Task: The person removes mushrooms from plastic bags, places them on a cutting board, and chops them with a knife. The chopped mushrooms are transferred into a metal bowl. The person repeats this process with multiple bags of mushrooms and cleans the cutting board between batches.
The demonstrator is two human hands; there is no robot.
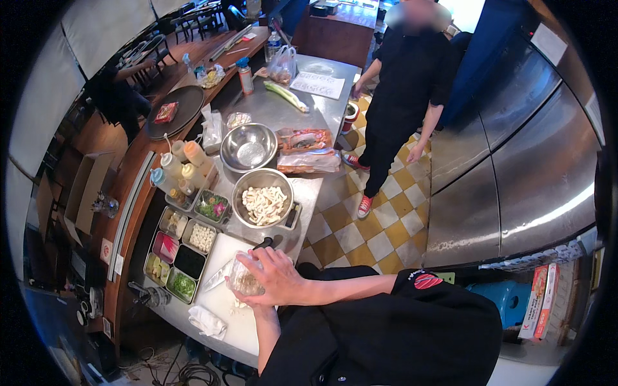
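Between my two hands is a clear plastic-wrapped package with pale brownish contents, held above a white cutting board. My right hand lies over its top and side. Beneath it, my left hand supports the package, its palm mostly hidden. A knife blade rests on the board beside the package, and its black handle shows past my right hand. Small pale crumbs lie on the board under my hands. Beyond the board, a steel bowl of cut white mushrooms sits on a kitchen scale.
Left of the board stand a tray of garnish compartments, squeeze bottles and a folded white cloth. An empty steel bowl and packaged red food lie farther back. A person stands across the tiled floor.
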